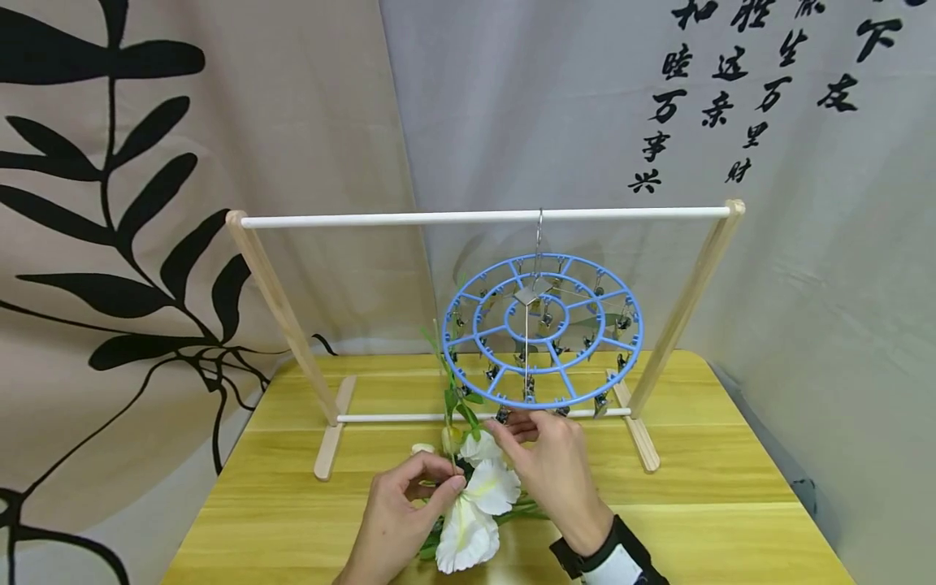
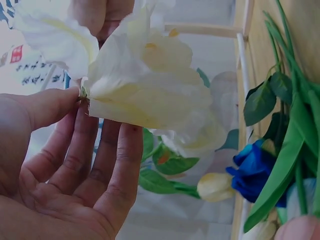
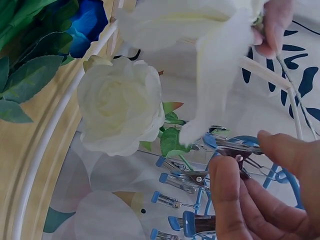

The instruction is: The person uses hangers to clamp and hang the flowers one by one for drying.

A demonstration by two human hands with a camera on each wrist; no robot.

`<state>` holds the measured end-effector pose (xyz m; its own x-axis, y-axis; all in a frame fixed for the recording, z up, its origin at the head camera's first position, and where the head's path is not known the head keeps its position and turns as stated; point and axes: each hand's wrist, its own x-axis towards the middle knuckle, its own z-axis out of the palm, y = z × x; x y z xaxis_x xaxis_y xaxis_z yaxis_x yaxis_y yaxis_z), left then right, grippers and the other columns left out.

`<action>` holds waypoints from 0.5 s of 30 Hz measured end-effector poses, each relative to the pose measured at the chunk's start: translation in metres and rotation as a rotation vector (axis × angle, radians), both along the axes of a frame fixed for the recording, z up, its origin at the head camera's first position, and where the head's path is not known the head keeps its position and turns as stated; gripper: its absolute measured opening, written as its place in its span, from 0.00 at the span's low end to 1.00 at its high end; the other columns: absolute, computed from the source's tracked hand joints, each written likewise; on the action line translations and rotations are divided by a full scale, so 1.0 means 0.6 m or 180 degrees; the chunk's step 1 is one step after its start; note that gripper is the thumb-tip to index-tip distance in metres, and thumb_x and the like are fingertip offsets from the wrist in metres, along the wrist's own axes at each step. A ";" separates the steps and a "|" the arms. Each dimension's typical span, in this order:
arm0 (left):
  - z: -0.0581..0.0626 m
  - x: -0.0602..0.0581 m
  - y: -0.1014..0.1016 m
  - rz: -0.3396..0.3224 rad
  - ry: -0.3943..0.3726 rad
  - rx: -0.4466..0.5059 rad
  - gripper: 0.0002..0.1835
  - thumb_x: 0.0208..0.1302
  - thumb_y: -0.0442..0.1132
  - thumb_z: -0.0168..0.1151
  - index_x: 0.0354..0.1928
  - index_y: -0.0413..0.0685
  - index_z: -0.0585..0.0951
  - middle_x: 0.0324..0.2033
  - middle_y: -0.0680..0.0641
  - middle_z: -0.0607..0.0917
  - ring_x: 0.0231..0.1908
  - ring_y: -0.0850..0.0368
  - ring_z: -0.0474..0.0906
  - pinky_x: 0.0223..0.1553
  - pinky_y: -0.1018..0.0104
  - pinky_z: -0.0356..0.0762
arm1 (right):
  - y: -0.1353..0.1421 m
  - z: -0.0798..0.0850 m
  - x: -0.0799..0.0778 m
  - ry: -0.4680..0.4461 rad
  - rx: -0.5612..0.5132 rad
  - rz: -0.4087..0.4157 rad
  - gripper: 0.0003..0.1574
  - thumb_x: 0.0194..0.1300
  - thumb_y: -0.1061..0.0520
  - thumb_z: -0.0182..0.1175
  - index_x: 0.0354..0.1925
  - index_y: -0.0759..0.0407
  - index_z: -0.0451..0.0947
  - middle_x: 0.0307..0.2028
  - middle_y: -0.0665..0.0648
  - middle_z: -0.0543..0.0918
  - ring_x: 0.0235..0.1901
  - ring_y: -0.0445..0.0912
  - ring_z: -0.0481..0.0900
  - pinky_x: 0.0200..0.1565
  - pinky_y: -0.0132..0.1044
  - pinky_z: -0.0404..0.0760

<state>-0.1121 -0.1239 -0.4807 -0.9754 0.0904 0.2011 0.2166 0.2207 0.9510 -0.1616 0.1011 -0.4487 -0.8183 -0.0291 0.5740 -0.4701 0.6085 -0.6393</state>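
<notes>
My left hand [image 1: 402,508] pinches a white artificial flower [image 2: 150,90] with large ruffled petals by its thin stem, just under the bloom. My right hand [image 1: 552,467] grips a metal clip [image 3: 237,147] with blue tips, between thumb and fingers. That clip belongs to a blue round hanger [image 1: 542,405] with several clips around its rings. In the right wrist view, the clip's tips are close to a petal's edge; whether they touch cannot be told. A white rose [image 3: 120,105] with green leaves is beside the clips.
The hanger's hook hangs on a white rod [image 1: 395,218] between wooden posts [image 1: 288,325]. Below is a wooden table [image 1: 256,520]. Green stems, a blue rose [image 2: 252,167] and a pale tulip [image 2: 216,186] are near my hands. Behind stands a printed curtain [image 1: 314,106].
</notes>
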 end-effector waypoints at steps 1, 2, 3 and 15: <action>-0.002 -0.001 0.001 0.0010 -0.0056 0.0028 0.03 0.78 0.41 0.81 0.46 0.56 0.93 0.42 0.54 0.96 0.44 0.62 0.93 0.46 0.66 0.94 | -0.001 0.000 -0.001 -0.0044 -0.0010 0.0000 0.13 0.69 0.52 0.87 0.44 0.59 0.96 0.31 0.50 0.97 0.29 0.39 0.94 0.35 0.29 0.91; -0.004 -0.002 0.002 0.0020 -0.0118 0.0051 0.03 0.77 0.41 0.81 0.46 0.55 0.93 0.42 0.53 0.96 0.44 0.61 0.93 0.46 0.66 0.94 | -0.002 0.000 -0.002 -0.0076 -0.0024 0.0010 0.13 0.69 0.53 0.87 0.45 0.58 0.97 0.31 0.50 0.97 0.29 0.39 0.94 0.35 0.29 0.91; -0.006 -0.004 0.004 0.0030 -0.0171 0.0074 0.04 0.77 0.41 0.81 0.47 0.54 0.93 0.42 0.53 0.96 0.45 0.61 0.93 0.45 0.66 0.94 | -0.002 0.000 -0.004 -0.0113 -0.0051 0.0023 0.13 0.69 0.53 0.87 0.45 0.58 0.97 0.32 0.50 0.97 0.29 0.40 0.94 0.34 0.29 0.91; -0.021 -0.024 0.019 0.0134 -0.0455 0.0252 0.06 0.76 0.44 0.83 0.46 0.55 0.93 0.44 0.49 0.95 0.46 0.58 0.93 0.46 0.68 0.94 | -0.006 -0.003 -0.011 -0.0600 -0.0815 0.0214 0.15 0.70 0.54 0.87 0.51 0.59 0.97 0.39 0.52 0.99 0.35 0.41 0.97 0.39 0.31 0.94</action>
<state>-0.1265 -0.1123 -0.4933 -0.9972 0.0382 0.0649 0.0700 0.1499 0.9862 -0.1682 0.0975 -0.4507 -0.9121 0.0391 0.4082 -0.3625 0.3882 -0.8473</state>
